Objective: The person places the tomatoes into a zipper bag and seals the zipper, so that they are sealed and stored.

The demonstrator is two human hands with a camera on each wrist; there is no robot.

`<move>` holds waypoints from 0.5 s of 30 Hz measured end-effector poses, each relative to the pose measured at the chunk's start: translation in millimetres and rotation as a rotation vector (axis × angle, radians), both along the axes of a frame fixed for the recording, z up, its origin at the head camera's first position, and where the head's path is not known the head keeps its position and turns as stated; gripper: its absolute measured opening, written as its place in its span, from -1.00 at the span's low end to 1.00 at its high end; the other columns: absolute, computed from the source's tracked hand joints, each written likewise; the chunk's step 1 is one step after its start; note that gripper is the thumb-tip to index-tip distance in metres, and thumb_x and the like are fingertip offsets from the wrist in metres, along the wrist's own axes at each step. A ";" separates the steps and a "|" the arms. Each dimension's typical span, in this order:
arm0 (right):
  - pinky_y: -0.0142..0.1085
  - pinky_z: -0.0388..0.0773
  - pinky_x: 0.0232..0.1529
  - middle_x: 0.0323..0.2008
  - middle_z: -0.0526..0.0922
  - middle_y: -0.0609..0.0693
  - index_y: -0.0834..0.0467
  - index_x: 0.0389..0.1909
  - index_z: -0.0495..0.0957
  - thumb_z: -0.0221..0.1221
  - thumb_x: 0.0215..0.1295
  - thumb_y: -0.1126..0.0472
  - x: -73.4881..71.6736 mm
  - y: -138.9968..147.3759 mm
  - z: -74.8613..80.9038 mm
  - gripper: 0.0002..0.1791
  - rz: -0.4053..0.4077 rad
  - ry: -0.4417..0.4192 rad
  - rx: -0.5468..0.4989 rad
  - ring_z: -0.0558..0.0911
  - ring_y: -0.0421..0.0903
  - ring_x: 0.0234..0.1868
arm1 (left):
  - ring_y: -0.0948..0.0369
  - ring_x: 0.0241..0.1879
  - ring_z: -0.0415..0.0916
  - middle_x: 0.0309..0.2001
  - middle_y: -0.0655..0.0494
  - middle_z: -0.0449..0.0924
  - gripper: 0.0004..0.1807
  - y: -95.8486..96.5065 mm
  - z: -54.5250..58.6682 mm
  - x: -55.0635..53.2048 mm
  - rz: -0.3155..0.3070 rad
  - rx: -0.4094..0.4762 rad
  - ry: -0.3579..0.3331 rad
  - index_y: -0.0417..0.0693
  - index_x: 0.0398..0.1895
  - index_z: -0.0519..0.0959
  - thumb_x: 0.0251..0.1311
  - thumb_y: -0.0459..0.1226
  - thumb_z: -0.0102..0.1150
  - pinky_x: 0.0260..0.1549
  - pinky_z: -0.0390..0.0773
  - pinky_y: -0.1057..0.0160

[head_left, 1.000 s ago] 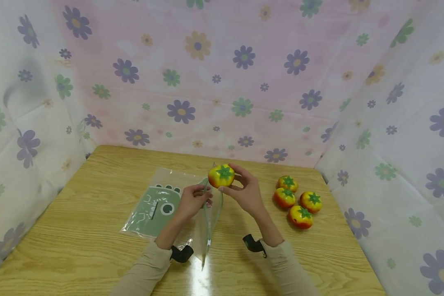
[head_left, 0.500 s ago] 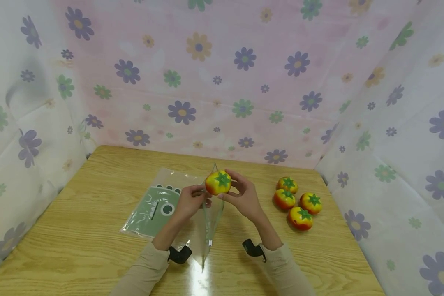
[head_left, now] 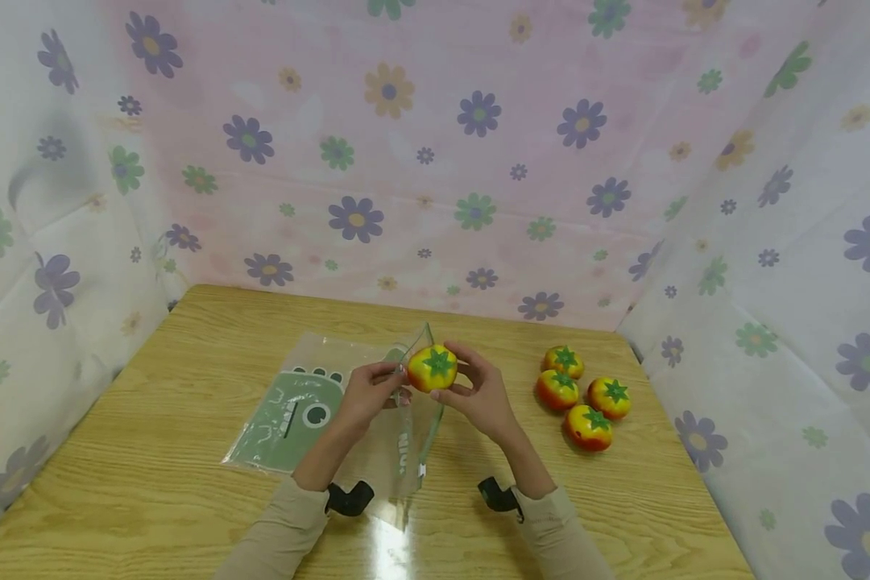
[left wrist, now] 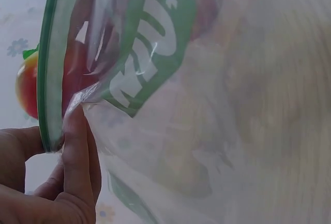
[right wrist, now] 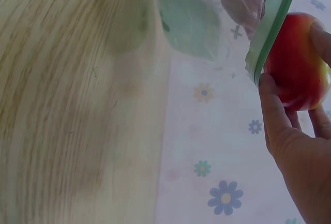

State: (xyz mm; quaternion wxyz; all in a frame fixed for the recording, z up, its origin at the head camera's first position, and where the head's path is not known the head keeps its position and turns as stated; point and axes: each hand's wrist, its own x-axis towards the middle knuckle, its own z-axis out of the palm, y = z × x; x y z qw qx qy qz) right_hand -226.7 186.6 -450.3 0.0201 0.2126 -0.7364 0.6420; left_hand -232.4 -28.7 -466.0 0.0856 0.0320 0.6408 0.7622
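In the head view my right hand (head_left: 482,395) holds a yellow-red toy tomato (head_left: 432,368) with a green star-shaped leaf top, fingers and thumb around its right side. My left hand (head_left: 366,399) pinches the open edge of a clear zip bag (head_left: 308,415) printed with a green one-eyed monster. The tomato is right at the bag's mouth. The left wrist view has the green zip strip (left wrist: 46,74) upright between the tomato and the clear film. From the right wrist, the tomato (right wrist: 295,61) shows beside that strip, with a fingertip of the right hand (right wrist: 297,141) at the strip's lower end.
Several more toy tomatoes (head_left: 587,427) sit in a cluster on the wooden table (head_left: 152,451), right of the hands. A white zip slider (head_left: 422,470) hangs low on the bag's edge. Flowered cloth (head_left: 420,161) encloses the table at the back and sides.
My right hand has lowered the tomato to the bag's mouth. The bag and my left hand have shifted slightly left, and the mouth has turned. The other tomatoes have not moved.
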 end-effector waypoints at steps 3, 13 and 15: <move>-0.16 0.67 0.11 0.37 0.41 0.18 0.24 0.41 0.38 0.39 0.14 0.51 1.4 0.9 -1.3 -0.23 0.011 -0.009 0.005 0.50 0.25 0.28 | 0.30 -0.45 0.64 -0.29 -0.03 0.73 -0.62 -2.3 0.9 0.6 -0.001 0.014 -0.019 -0.51 0.18 0.49 0.46 -0.36 0.13 -0.37 0.72 0.37; -0.19 0.68 0.10 0.34 0.45 0.17 0.19 0.36 0.44 0.41 0.13 0.49 5.0 0.7 -7.1 -0.26 0.020 -0.050 0.040 0.53 0.21 0.24 | 0.28 -0.43 0.61 -0.32 0.07 0.69 -0.68 -6.0 -1.1 -0.4 0.036 0.040 -0.026 -0.47 0.12 0.54 0.46 -0.36 0.12 -0.36 0.72 0.36; -0.19 0.68 0.09 0.33 0.44 0.17 0.19 0.36 0.45 0.41 0.13 0.49 5.2 0.8 -8.4 -0.27 0.022 -0.054 0.046 0.53 0.20 0.23 | 0.28 -0.41 0.61 -0.31 0.07 0.68 -0.68 -6.6 -2.7 -1.6 0.043 0.043 -0.030 -0.46 0.12 0.53 0.47 -0.36 0.12 -0.34 0.72 0.37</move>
